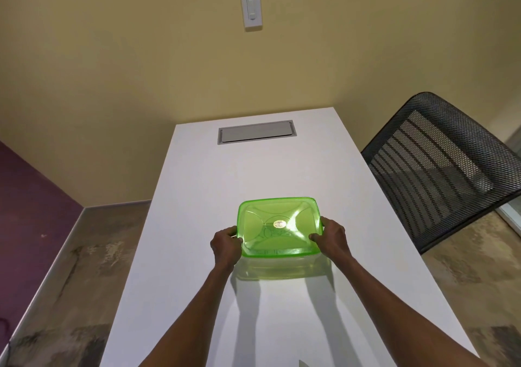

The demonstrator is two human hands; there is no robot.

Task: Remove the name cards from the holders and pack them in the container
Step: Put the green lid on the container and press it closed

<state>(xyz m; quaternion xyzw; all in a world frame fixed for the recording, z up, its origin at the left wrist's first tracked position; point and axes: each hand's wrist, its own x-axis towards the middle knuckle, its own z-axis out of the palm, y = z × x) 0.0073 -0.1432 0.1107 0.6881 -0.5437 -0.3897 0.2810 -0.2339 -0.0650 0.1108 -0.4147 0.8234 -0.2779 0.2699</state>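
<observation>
Green-lidded container [279,231] near the middle of the white table [197,197], lid seated on top, clear base below it. Left hand [225,244] clamped on the container's left edge, fingers curled round the rim, thumb on the near side. Right hand [331,238] gripping the container's right edge the same way, fingertips hooked over the lid border. Both forearms stretched in from the near end of the table toward the container. Beyond the container, at the far end of the tabletop, a grey cable hatch [256,132], closed. Further beyond, on the yellow wall, a white switch plate [251,10]. To the container's right, off the table, a black mesh chair [439,166]. No name cards and no holders anywhere in view; through the tinted lid nothing readable as cards, contents impossible to tell. Judging by the closed lid and the two-handed grip: either the very start, container being brought in or about to be opened, or the very end, cards packed and lid pressed down; no telling which. If the start, everything left: opening, pulling cards, packing.
</observation>
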